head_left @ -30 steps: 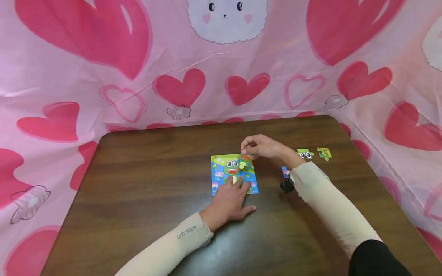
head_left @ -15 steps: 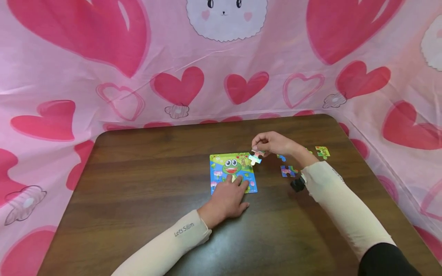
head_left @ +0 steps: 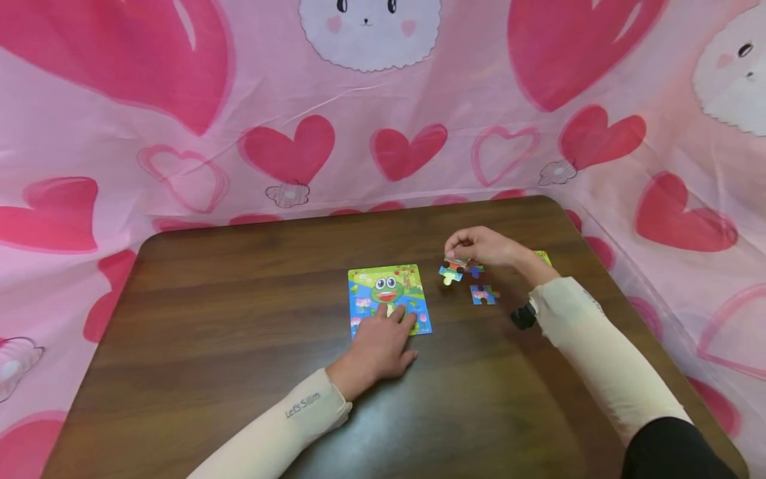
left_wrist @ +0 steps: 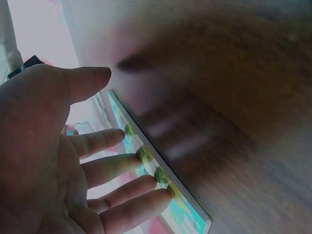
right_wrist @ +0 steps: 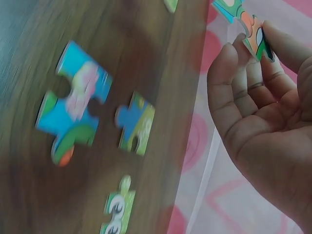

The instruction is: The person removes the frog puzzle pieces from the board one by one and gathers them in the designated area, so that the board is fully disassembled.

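A square board printed with a frog (head_left: pixel 415 286) lies flat on the table in the head view. My left hand (head_left: pixel 380 346) rests on its lower half, fingers stretched out and fingertips on the picture; they cover part of the frog. In the left wrist view, those fingertips (left_wrist: pixel 131 160) touch the board's face along its near edge. To the right of the board, my right hand (head_left: pixel 491 246) pinches a jigsaw piece (right_wrist: pixel 249 24) between thumb and fingers. This piece has orange, green and blue on it and hangs tilted above the table.
Beneath and beside the right hand lie loose jigsaw pieces: one with a pink flower (right_wrist: pixel 82 92), a blue and yellow-green one (right_wrist: pixel 137 124) and one with frog eyes (right_wrist: pixel 118 207). A green piece (head_left: pixel 542 257) shows behind the right wrist. A heart-patterned cloth (head_left: pixel 407 153) hangs behind the brown table (head_left: pixel 239 299).
My right hand has moved right, from over the board's upper right corner to beside the loose pieces, carrying the jigsaw piece. The left hand stays on the board. The head view has turned slightly right.
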Action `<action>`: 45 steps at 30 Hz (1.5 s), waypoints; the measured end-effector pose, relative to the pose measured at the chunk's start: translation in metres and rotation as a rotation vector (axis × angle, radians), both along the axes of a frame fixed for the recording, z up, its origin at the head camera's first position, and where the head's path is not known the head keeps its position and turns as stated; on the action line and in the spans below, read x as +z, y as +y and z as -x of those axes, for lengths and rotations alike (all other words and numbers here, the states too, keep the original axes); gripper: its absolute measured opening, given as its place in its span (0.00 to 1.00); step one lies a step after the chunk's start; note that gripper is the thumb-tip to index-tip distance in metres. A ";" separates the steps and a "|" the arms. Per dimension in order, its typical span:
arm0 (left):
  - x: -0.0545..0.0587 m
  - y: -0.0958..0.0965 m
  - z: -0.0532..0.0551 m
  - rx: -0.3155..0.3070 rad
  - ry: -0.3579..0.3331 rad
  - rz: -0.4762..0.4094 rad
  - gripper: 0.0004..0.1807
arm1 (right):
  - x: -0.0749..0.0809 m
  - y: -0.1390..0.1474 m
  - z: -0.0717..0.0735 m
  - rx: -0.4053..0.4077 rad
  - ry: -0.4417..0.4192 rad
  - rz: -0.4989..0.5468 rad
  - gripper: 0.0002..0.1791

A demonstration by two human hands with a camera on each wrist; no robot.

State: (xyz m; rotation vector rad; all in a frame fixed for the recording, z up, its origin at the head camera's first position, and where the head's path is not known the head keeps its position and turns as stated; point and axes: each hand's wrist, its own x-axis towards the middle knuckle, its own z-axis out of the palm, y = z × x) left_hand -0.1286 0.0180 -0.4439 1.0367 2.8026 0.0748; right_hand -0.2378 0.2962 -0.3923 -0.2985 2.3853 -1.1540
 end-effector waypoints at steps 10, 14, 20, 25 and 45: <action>-0.003 -0.007 -0.002 0.018 0.021 -0.019 0.34 | -0.014 0.039 -0.005 -0.095 -0.099 0.085 0.23; -0.003 -0.014 -0.004 0.038 0.012 -0.035 0.34 | -0.022 0.048 -0.005 -0.113 -0.120 0.088 0.24; -0.006 -0.020 -0.008 0.051 -0.003 -0.057 0.34 | -0.035 0.067 -0.010 -0.157 -0.165 0.068 0.22; -0.007 -0.019 -0.009 0.046 -0.002 -0.073 0.34 | -0.043 0.087 -0.016 -0.160 -0.164 -0.001 0.20; -0.005 0.003 -0.002 -0.001 0.000 -0.114 0.32 | -0.040 0.123 -0.027 -0.101 -0.157 -0.211 0.11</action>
